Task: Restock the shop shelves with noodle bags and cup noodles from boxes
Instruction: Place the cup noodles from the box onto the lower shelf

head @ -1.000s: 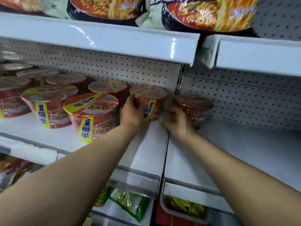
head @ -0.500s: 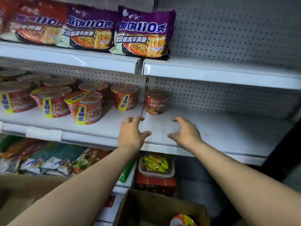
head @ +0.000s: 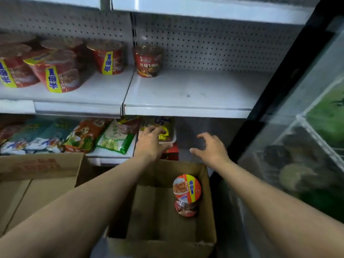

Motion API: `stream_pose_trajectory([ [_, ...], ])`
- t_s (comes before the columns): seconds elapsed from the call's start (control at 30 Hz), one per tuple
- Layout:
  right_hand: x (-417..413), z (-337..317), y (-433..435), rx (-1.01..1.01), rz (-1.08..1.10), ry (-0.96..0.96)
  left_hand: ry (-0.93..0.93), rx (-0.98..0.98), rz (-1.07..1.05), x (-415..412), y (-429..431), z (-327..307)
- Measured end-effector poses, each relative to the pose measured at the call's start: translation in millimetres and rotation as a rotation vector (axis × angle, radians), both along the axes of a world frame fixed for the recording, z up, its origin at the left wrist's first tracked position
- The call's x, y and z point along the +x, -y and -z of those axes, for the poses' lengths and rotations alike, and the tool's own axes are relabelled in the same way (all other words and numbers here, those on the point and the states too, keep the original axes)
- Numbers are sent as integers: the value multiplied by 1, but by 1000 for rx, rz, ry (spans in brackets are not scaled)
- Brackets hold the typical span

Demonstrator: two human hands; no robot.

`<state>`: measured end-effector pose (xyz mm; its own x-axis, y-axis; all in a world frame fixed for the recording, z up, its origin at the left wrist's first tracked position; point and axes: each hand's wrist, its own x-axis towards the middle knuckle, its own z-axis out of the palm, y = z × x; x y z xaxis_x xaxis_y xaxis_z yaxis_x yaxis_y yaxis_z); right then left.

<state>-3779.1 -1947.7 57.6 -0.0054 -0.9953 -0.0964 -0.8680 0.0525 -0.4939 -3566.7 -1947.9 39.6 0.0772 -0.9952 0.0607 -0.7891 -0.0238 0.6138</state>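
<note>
Right now I have both hands out in front of me, in the middle of the frame, above the far edge of an open cardboard box [head: 162, 237] that fills the lower centre. My left hand [head: 150, 144] is spread with the fingers loosely curled and holds nothing; it sits in front of a white tray of yellow packets [head: 165, 134] on the lowest shelf, and I cannot tell whether the fingertips touch it. My right hand [head: 211, 150] is also spread wide, thumb pointing left, gripping nothing, in front of a dark gap to the right of that tray.

Inside the box, near its right wall, a cup noodle with a red and yellow lid [head: 187, 189] stands over a second, smaller cup [head: 185, 208] just below it in the frame. The rest of the box floor is bare cardboard.

On the white middle shelf [head: 186, 108], the upper left holds a cluster of red cup noodles with yellow-blue labels [head: 55, 75], with one more such cup [head: 109, 59] to their right. Just past the shelf seam stands a single darker red cup [head: 148, 61], with bare shelf to its right. Below, at left, noodle bags [head: 81, 135] lie in a row. A second cardboard box [head: 37, 175] sits at lower left, and a glass-fronted cabinet [head: 307, 127] fills the right edge.
</note>
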Motion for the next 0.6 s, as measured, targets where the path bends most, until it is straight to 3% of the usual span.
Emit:
stream_pose_trajectory([
  [0.47,2,198,-43,534,533,469,-92,305,112,-1,46,165],
  [0.6,7,237,-36,661,800,697,130,352,206,0,72,206],
])
